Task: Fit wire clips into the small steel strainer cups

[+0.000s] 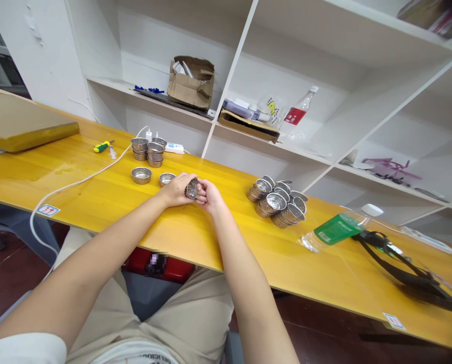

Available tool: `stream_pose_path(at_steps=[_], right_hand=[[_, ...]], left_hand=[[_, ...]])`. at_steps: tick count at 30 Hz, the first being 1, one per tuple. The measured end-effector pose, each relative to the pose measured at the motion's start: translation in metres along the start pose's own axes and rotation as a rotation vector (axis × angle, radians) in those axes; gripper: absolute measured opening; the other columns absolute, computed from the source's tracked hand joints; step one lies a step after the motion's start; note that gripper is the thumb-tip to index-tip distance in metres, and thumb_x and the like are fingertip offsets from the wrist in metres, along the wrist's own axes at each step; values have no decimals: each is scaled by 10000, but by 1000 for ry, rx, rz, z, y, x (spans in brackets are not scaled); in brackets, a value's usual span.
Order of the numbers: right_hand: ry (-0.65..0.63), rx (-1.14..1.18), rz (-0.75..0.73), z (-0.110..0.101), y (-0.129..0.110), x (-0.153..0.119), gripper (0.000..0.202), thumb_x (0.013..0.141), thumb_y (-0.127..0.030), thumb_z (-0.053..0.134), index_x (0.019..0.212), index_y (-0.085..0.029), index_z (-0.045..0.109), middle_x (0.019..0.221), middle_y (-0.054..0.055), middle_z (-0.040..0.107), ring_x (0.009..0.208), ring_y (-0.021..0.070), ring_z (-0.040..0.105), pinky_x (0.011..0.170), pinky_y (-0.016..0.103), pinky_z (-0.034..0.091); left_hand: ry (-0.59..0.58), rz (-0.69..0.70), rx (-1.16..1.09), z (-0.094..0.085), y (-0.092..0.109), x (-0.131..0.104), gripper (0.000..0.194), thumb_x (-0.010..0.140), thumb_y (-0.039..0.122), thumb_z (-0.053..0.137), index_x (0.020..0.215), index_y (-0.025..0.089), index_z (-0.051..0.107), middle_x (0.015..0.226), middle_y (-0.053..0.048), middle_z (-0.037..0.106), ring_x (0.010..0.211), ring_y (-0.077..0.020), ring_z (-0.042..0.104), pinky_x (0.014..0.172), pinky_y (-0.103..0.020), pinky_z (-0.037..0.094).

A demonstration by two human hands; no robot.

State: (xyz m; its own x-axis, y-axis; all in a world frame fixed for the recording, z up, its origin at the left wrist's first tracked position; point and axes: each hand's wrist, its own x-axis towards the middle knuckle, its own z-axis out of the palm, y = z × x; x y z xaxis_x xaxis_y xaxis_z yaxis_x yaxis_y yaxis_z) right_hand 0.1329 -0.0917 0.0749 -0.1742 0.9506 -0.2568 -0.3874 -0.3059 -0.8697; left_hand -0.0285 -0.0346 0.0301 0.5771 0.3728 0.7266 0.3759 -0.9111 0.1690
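A small perforated metal cup [192, 188] is held tilted between my two hands above the yellow table. My left hand [178, 190] wraps its left side, and my right hand [209, 196] has its fingers against the right side. Just beyond my left hand a shallow metal cup [166, 178] is partly covered by it, and another shallow cup [141, 175] sits to its left. Behind these are stacked metal cups [155, 149]. To the right of my hands stands a larger cluster of stacked perforated cups [275, 202].
On the table [195, 237] lie a screwdriver [102, 146], a white cable [78, 182], a large flat box [24, 124] at left, a green-labelled bottle [337, 228] and a black strap [403, 270] at right. White shelves [316, 156] stand behind, holding a cardboard box [190, 91].
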Motion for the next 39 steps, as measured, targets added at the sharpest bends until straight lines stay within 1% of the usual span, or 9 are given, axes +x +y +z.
stream_pose_path(at_steps=[8, 21, 24, 26, 29, 31, 32, 36, 39], right_hand=[[51, -1, -10, 1, 1, 0, 422, 1004, -296, 432, 589, -220, 403, 398, -120, 210, 345, 56, 76, 327, 170, 123], [53, -41, -121, -1, 10, 1, 405, 938, -408, 576, 617, -231, 402, 414, -130, 214, 345, 47, 110, 342, 178, 145], [54, -92, -175, -2, 12, 3, 375, 907, -443, 615, 643, -232, 451, 434, -127, 246, 356, 54, 138, 359, 196, 162], [120, -194, -274, -4, 13, 6, 329, 867, -431, 659, 665, -228, 497, 466, -109, 332, 381, 63, 217, 386, 206, 202], [346, -439, -536, -9, 17, 12, 220, 762, -324, 737, 699, -225, 551, 601, -59, 523, 525, 96, 424, 482, 205, 318], [469, -566, -683, -13, 19, 15, 197, 707, -274, 762, 738, -233, 573, 692, -45, 589, 648, 120, 506, 565, 206, 371], [494, -613, -713, -15, 20, 17, 197, 703, -277, 765, 749, -236, 578, 704, -44, 598, 675, 127, 520, 592, 210, 382], [464, -730, -636, -20, 23, 22, 227, 755, -342, 744, 692, -231, 556, 612, -57, 559, 599, 123, 494, 593, 229, 371], [467, -699, -611, -21, 23, 23, 266, 750, -328, 755, 661, -239, 521, 564, -68, 529, 557, 121, 462, 570, 238, 351]], left_hand=[[2, -11, 7, 0, 3, 2, 662, 748, 348, 815, 1307, 169, 508, 1218, -152, 675, 1115, -311, 645, 1017, -479, 510], [-5, -5, -8, 3, 2, 1, 676, 752, 354, 814, 1329, 188, 503, 1231, -149, 675, 1121, -315, 646, 1024, -490, 507], [8, -11, -10, 2, 3, 2, 655, 752, 345, 811, 1313, 187, 511, 1203, -138, 684, 1104, -312, 651, 1018, -489, 512], [45, -25, -2, 0, 4, 2, 643, 762, 320, 795, 1318, 176, 506, 1216, -141, 681, 1120, -310, 647, 1028, -485, 511], [104, -53, 2, -3, 5, 2, 645, 781, 306, 774, 1340, 153, 492, 1257, -158, 664, 1167, -309, 633, 1044, -474, 508], [116, -76, 1, -4, 7, 2, 644, 777, 300, 773, 1338, 149, 495, 1254, -157, 662, 1176, -307, 631, 1041, -470, 511], [117, -88, 0, -4, 7, 2, 641, 772, 294, 774, 1333, 152, 499, 1250, -154, 661, 1174, -306, 632, 1039, -469, 513], [116, -114, -1, -5, 10, 2, 622, 764, 295, 771, 1315, 173, 510, 1242, -141, 653, 1167, -306, 637, 1036, -472, 515], [101, -96, -2, -6, 14, 3, 628, 758, 306, 774, 1317, 187, 514, 1256, -137, 645, 1182, -312, 630, 1044, -477, 513]])
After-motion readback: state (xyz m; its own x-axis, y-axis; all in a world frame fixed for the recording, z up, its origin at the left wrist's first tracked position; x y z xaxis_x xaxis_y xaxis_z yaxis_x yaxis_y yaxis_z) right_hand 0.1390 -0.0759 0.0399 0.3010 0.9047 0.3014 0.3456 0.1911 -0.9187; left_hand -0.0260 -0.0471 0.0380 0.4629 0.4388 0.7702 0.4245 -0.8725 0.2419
